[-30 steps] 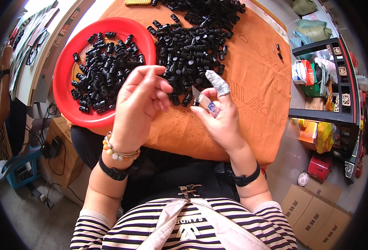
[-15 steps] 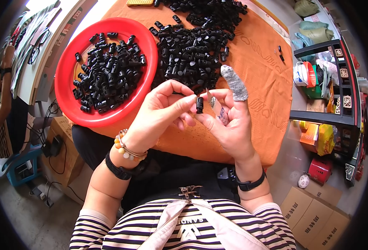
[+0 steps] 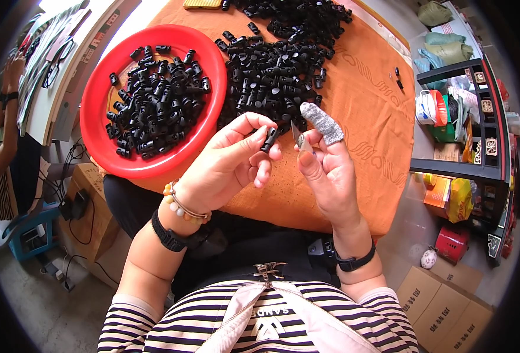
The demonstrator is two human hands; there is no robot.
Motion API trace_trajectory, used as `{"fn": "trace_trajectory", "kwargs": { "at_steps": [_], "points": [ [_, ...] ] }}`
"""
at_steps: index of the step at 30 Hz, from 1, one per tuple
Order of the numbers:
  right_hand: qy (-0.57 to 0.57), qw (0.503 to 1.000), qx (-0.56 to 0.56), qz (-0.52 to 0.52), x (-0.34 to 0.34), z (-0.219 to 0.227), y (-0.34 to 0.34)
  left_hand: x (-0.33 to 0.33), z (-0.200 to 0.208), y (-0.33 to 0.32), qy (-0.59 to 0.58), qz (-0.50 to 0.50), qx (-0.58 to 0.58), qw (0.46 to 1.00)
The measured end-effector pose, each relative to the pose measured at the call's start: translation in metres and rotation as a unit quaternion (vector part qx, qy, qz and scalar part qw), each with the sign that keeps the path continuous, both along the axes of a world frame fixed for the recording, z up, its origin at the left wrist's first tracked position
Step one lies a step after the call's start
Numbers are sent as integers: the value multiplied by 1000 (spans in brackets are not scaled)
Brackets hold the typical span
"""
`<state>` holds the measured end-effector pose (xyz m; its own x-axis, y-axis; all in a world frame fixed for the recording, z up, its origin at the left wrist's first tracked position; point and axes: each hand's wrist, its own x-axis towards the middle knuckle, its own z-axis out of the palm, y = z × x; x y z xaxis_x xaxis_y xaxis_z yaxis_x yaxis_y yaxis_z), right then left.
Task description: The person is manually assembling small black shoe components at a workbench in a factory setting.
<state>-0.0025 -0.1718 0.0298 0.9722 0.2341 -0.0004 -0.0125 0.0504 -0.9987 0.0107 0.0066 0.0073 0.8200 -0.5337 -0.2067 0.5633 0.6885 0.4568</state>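
Observation:
Between thumb and fingertips, my left hand (image 3: 227,159) pinches a small black cord lock (image 3: 269,139), tilted, with a slot in its side. My right hand (image 3: 333,185) grips a small pointed knife blade (image 3: 296,133) between thumb and fingers, its tip up and just to the right of the cord lock, apart from it. A grey knitted finger cover (image 3: 323,123) sits on the index finger of that hand. Beyond both hands lies a heap of black cord locks (image 3: 272,76). At the left, a red round basin (image 3: 90,126) holds many more.
An orange cloth (image 3: 369,117) covers the table, with a few loose black pieces (image 3: 399,84) at its right. A dark shelf rack (image 3: 466,165) stands at right, above cardboard boxes (image 3: 442,306). On the left are a blue stool (image 3: 33,235) and a person's forearm (image 3: 1,141).
The cord lock has moved left, away from my right hand, and tilted in my left fingers. My right thumb has risen onto the blade and the covered finger has bent inward.

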Motion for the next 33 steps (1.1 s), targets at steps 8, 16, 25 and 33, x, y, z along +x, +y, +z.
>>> {"fn": "trace_trajectory", "kwargs": {
  "at_steps": [8, 16, 25, 33],
  "points": [
    [15, 999, -38, 8, -2, 5, 3, 1, -3, 2, -8, -12, -36, 999],
    [4, 999, -50, 13, -3, 4, 5, -2, 4, -4, -22, 24, 60, 998],
    [-9, 999, -52, 9, -5, 5, 8, -2, 3, -3, -10, 15, 38, 999],
    [-31, 997, -73, 1, -5, 1, 7, -4, 2, -4, -43, 29, 67, 996]
  ]
}}
